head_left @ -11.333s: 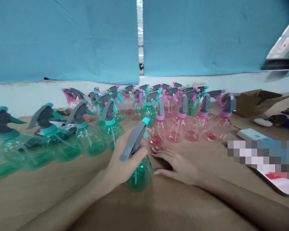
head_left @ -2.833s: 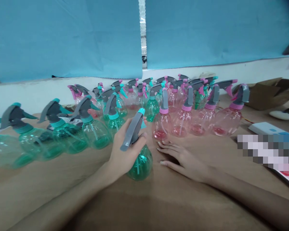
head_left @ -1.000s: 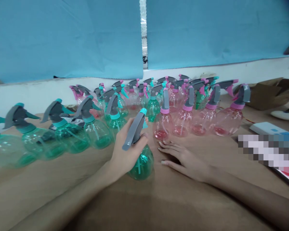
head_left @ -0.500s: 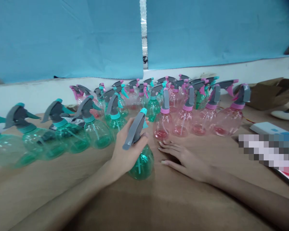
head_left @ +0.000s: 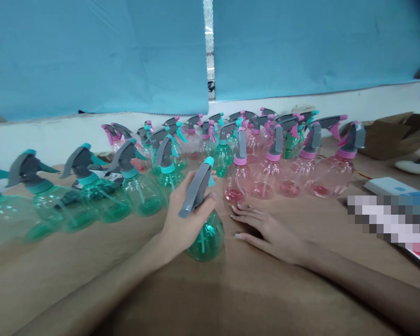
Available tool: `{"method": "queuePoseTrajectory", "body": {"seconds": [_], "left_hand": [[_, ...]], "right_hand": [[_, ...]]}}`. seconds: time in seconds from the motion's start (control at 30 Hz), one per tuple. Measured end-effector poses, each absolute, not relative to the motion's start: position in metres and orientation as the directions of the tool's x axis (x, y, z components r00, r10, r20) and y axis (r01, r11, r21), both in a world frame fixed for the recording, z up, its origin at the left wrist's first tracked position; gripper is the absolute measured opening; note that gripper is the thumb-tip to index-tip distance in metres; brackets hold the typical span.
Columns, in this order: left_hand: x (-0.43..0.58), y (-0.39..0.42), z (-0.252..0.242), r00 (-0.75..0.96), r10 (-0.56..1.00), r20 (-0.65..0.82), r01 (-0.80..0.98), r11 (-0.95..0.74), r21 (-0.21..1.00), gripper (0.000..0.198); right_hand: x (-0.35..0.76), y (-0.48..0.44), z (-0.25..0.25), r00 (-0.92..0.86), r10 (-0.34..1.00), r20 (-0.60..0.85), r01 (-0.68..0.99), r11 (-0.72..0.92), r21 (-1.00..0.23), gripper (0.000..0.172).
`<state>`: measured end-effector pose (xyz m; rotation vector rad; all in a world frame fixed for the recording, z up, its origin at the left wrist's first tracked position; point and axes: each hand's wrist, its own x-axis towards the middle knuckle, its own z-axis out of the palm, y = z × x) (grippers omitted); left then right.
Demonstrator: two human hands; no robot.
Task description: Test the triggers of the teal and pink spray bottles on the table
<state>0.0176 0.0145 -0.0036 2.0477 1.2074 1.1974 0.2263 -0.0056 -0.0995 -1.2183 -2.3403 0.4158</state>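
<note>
My left hand [head_left: 189, 217] is wrapped round the neck of a green spray bottle [head_left: 207, 238], which stands upright with its grey and teal nozzle pointing away from me. My right hand [head_left: 269, 233] lies flat on the wooden table [head_left: 252, 294], fingers spread, holding nothing. Just beyond its fingertips stands a pink spray bottle [head_left: 237, 182], first in a row of pink ones with grey heads. A row of green spray bottles [head_left: 142, 193] runs from the middle to the left edge.
More green and pink spray bottles [head_left: 192, 142] crowd the back, below a blue cloth [head_left: 98, 56] on the wall. At the right are an open cardboard box [head_left: 392, 135], a white mouse-shaped object [head_left: 412, 167], a white and blue box [head_left: 392, 186] and a blurred-out flat item.
</note>
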Motion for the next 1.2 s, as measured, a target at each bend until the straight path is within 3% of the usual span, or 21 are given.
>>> {"method": "queuePoseTrajectory", "body": {"seconds": [1.2], "left_hand": [[0.0175,0.0161,-0.0061,0.243,0.852,0.464,0.409,-0.524,0.747,0.02]], "right_hand": [[0.2261,-0.0063,-0.0966,-0.507,0.824,0.253,0.697,0.565,-0.442,0.052]]}}
